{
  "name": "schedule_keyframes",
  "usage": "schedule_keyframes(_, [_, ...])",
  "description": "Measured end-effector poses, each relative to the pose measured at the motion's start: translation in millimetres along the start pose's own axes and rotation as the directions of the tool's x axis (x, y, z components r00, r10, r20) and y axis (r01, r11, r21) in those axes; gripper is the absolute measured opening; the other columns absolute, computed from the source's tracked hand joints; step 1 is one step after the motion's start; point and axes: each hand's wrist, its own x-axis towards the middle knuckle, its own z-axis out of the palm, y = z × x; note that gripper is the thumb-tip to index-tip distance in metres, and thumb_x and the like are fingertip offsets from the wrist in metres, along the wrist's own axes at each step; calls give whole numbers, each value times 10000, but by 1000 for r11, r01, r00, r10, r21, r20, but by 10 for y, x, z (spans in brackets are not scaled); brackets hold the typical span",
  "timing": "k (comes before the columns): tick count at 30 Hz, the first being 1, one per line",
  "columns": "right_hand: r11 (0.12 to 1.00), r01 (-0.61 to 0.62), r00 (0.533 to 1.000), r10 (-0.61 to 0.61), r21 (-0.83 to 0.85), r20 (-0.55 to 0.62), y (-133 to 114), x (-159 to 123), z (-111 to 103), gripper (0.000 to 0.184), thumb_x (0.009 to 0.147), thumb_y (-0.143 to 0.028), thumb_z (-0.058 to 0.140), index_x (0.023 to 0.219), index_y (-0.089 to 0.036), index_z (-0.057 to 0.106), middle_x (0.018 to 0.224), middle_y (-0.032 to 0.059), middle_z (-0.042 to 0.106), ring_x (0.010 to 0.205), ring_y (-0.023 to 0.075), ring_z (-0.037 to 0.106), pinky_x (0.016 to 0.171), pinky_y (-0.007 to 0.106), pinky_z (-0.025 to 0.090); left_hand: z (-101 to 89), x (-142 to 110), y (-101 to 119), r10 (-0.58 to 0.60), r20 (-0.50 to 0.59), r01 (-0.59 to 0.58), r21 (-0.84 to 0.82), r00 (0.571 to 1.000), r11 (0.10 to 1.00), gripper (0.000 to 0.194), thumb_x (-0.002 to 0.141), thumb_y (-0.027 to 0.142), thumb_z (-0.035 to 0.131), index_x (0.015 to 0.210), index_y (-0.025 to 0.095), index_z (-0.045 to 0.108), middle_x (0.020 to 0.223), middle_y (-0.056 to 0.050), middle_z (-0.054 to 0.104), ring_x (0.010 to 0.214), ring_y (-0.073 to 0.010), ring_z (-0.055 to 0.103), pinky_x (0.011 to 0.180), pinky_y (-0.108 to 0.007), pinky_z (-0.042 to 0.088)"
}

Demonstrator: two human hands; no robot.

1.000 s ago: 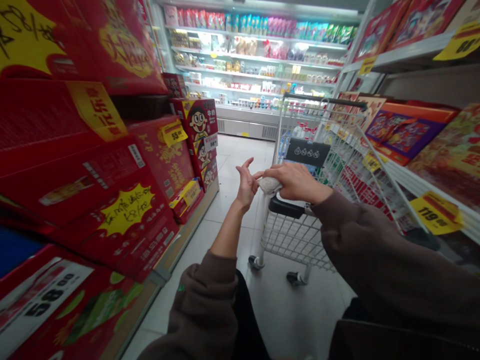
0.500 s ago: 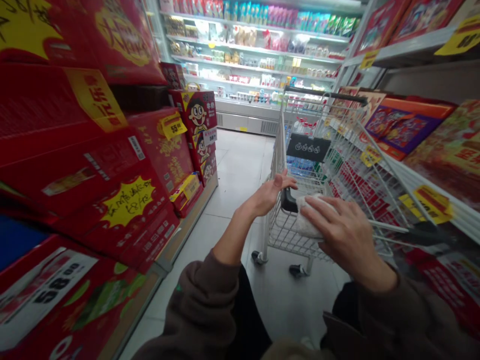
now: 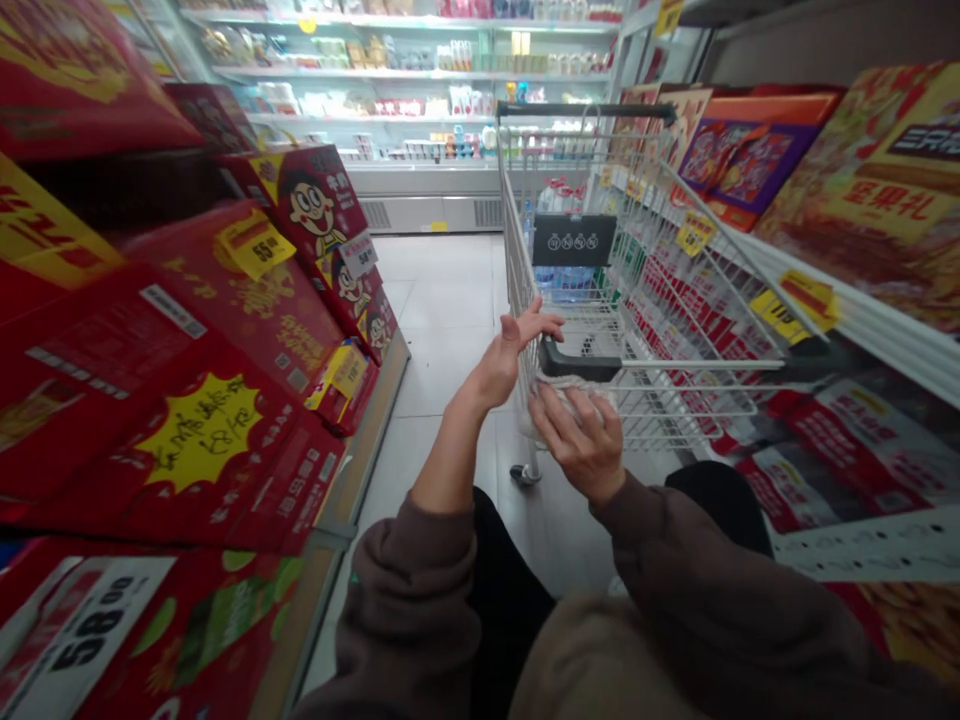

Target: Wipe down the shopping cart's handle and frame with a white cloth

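A wire shopping cart [image 3: 600, 395] with a black corner grip [image 3: 579, 364] at its near end stands in front of me. My right hand [image 3: 577, 432] presses a crumpled whitish cloth [image 3: 534, 412] against the near end of the cart, just below that black grip. Its fingers are bent over the cloth and partly hide it. My left hand [image 3: 514, 350] is at the cart's near left corner, fingers stretched out and thumb raised, holding nothing. Its fingertips reach the left end of the black grip; whether they touch it I cannot tell.
Stacked red gift boxes [image 3: 247, 420] line the left side. A shelf with boxes [image 3: 757, 150] and yellow price tags runs along the right. Bottled water packs [image 3: 562, 280] show through the cart wires. A lit refrigerated display [image 3: 420, 180] spans the aisle's far end.
My right hand moved with the cloth from beside my left hand to the cart's near end. My left hand shifted right toward the black grip. The view has tilted downward and turned right.
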Motion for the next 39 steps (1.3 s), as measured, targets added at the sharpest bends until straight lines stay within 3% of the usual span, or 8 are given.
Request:
schedule_keyframes(5, [986,-146,989,144,82,31,123,-195,-76,266,884,-167,669,1130,-259,714,1209,2,738,1090,233,620,937,398,407,32,14,102,14,-51,-11,72,999,997,953,884,661,-185,1021,247,661,1312,-40,645,1516,-210,299,1264,-487,234])
schedule_keyframes(11, [987,-24,997,35,156,-67,-28,53,13,76,906,-281,676,949,-261,735,1024,-7,779,1049,211,641,968,401,425,207,35,338,106,20,-108,261,994,959,996,880,646,-210,1037,253,691,1182,-31,696,1423,-192,438,1297,-484,101])
schedule_keyframes(16, [991,-42,998,47,125,-36,287,-194,35,192,891,-176,678,1048,-278,723,1141,-18,757,1084,199,632,992,416,427,139,-13,271,87,43,-94,226,995,970,959,907,654,-158,1005,231,697,1068,-31,706,1144,-159,624,1296,-421,172])
schedule_keyframes(21, [967,-171,985,169,191,25,486,-385,-28,270,905,-137,632,1135,-263,696,1197,6,741,1187,231,605,1004,432,440,61,34,256,41,45,-48,177,998,983,1046,880,585,-271,940,241,714,1021,-18,740,1079,-142,657,1299,-398,165])
schedule_keyframes(27, [976,-21,998,35,219,-59,227,-83,59,147,913,-212,657,1033,-279,711,1125,-25,760,1119,188,638,1037,422,451,198,36,510,12,31,-23,404,999,915,942,931,632,-142,1050,251,711,1085,-7,756,1145,-162,651,1298,-443,148])
schedule_keyframes(34, [967,-162,986,153,197,61,714,-501,2,250,915,-165,624,1119,-293,691,1218,-10,726,1253,198,580,1069,422,425,84,-6,506,-51,18,37,464,999,885,1003,885,643,-208,1031,273,713,972,-3,763,1058,-168,675,1234,-450,288])
schedule_keyframes(37, [945,-235,971,236,229,22,695,-517,-28,235,913,-193,635,1126,-275,689,1211,6,729,1242,213,581,1049,426,436,198,58,537,-15,25,2,464,1000,886,1002,891,625,-215,1047,267,708,1001,-12,763,1076,-164,668,1233,-444,272])
schedule_keyframes(39, [948,-195,977,212,251,-39,584,-419,-1,211,903,-191,656,1094,-271,696,1191,1,736,1217,207,592,1046,421,441,322,116,589,30,81,-65,470,996,880,971,910,619,-189,1106,251,688,1081,-25,753,1114,-169,654,1225,-445,273])
